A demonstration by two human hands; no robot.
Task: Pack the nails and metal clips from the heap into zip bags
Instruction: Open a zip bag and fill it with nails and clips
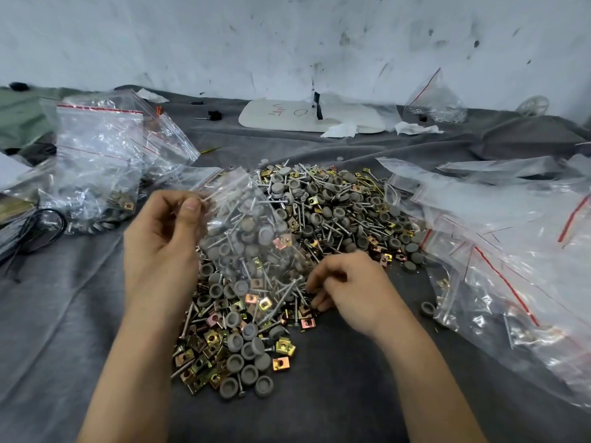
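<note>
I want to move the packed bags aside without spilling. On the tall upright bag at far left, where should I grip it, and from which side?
Pinch the flat top strip of the upright bag just under its red zip line, coming from above. The hardware sits low in it, so the top is empty, flat film and the bag would likely hang mouth-up.

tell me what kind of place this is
Likely a makeshift packing spot rather than a proper factory line: a heap of screws, clips and caps lies on a grey cloth, filled zip bags stand at left, more bags at right, before a scuffed wall.
</note>
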